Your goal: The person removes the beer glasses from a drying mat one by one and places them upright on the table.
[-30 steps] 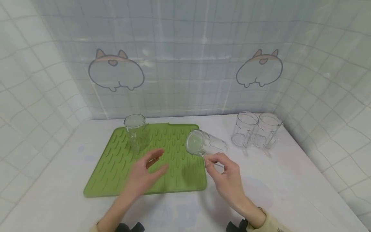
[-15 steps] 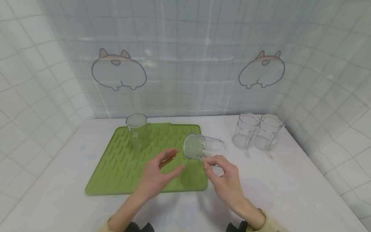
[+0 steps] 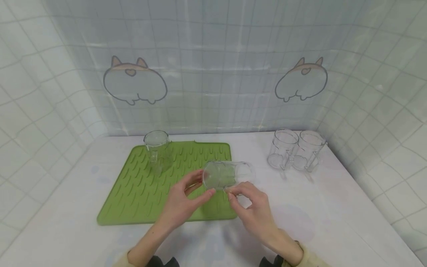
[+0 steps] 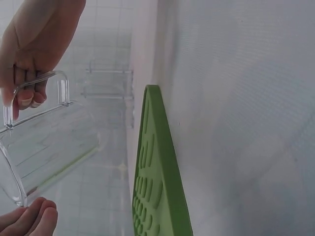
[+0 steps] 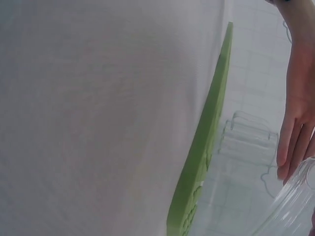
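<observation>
Over the right part of the green ridged mat, a clear glass mug lies sideways in the air, its handle toward the person. My right hand pinches that handle between thumb and fingers; the left wrist view shows the curled fingers at the handle. At the mug's left end is my left hand, thumb and fingers spread on either side of the edge. Its fingers look fairly straight in the right wrist view, close against the glass. Whether they bear any weight is unclear.
Another glass mug stands on the mat's back left part. Two more glass mugs, a left one and a right one, stand close together at the table's back right. Tiled-pattern walls enclose the back and sides.
The mug has moved left and toward the person, turning more level, with my right hand still on its handle. My left hand has moved right, up to the mug's left end.
</observation>
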The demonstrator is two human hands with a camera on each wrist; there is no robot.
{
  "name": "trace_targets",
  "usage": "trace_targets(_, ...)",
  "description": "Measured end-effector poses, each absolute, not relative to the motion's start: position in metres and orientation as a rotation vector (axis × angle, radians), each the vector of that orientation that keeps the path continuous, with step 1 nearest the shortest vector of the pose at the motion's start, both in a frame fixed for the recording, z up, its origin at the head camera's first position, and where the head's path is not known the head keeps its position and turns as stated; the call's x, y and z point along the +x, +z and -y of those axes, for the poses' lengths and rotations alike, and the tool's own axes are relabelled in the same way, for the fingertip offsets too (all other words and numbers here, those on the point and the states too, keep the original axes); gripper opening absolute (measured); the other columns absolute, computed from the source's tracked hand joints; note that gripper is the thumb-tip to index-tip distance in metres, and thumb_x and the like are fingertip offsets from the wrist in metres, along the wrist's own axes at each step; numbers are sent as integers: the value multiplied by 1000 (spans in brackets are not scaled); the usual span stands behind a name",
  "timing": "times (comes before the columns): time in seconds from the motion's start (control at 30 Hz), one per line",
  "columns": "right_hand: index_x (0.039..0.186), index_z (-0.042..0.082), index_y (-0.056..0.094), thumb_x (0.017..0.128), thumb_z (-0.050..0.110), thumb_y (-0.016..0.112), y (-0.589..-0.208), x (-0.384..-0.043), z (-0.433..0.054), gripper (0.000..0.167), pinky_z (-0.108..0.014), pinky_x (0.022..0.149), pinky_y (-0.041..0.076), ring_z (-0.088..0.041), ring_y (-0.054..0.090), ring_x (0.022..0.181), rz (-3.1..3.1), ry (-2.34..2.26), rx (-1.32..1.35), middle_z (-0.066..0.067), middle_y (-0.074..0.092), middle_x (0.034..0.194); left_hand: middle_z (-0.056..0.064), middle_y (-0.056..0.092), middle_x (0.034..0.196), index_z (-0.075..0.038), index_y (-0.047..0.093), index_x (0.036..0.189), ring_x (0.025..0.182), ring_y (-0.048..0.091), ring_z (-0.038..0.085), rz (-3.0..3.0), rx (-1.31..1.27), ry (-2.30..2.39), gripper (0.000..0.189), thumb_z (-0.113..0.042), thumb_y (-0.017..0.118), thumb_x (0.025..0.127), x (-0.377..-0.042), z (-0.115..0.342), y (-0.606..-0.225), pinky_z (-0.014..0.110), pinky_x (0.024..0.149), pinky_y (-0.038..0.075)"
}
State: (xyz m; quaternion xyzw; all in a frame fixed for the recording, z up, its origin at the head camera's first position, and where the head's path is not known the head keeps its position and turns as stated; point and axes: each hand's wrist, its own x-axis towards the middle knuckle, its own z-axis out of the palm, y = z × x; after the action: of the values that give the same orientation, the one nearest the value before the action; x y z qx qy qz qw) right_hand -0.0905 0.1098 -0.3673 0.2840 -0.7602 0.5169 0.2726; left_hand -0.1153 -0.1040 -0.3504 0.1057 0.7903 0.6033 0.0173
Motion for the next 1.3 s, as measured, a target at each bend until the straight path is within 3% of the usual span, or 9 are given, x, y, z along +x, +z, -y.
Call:
trace_targets(0.3,97,8,73,81,-11,70,-372,-93,-107,25,-20,84,54,-16,65,86,2028,1287,849,0,72,90,7,62,134,-12,53,140,125,59,24,-2486,365,1888,66,-27,83,83,-116,104,-352,38,108,49)
trace_targets(0.87,93,6,73,79,-5,70,-375,-96,-103,18,-16,81,51,-13,64,83,2012,1057,958,1,72,90,10,66,127,-8,54,139,116,64,26,-2518,245,1855,68,-32,83,82,-115,103,-352,50,104,50)
trace_targets(1.13,93,9,72,86,-1,67,-375,-96,-102,13,-17,80,50,-10,61,80,2015,1018,1009,1,70,86,10,68,123,-7,56,137,111,66,24,-2554,196,1820,67,-35,82,82,-115,104,-354,47,98,54)
trace_targets(1.3,94,10,72,82,-2,69,-375,-95,-102,17,-16,82,50,-9,62,83,2039,996,1009,4,71,88,9,68,120,-8,58,135,110,66,22,-2524,202,1867,63,-34,82,83,-116,105,-356,48,99,54)
